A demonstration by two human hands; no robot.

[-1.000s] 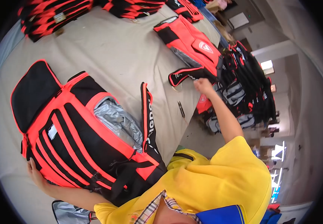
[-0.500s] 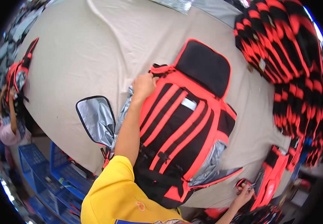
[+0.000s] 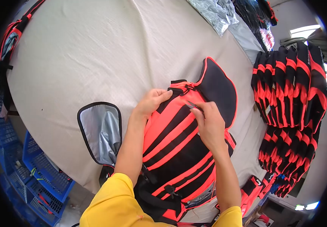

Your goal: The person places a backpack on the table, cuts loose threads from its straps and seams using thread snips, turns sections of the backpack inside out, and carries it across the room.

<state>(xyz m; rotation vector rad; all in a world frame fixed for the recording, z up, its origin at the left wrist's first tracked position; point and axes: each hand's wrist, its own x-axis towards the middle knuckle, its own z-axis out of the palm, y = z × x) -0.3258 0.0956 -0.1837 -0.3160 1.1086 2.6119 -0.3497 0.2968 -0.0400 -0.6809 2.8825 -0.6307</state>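
A black and neon-red backpack (image 3: 171, 140) lies on the pale cloth-covered table with its striped straps facing up. Its dark top flap (image 3: 219, 89) is folded open at the far end. My left hand (image 3: 152, 101) pinches the backpack's upper left edge, beside a black buckle. Between the thumb and fingers of my right hand (image 3: 210, 123) are small, dark, pointed thread snips (image 3: 192, 105); their tips are just above the red fabric near the top seam. A silver-lined side flap (image 3: 102, 130) spreads out left of the backpack.
Stacked red and black bags (image 3: 288, 87) rise at the right. Blue plastic crates (image 3: 48, 166) stand on the floor at lower left. Silver sheeting (image 3: 218, 15) lies at the table's far edge. Another red-black bag (image 3: 12, 38) is at far left, by a partly visible person.
My right hand has come from the lower right up to the backpack's top, bringing the snips. The top flap now stands more folded, and my view has shifted.
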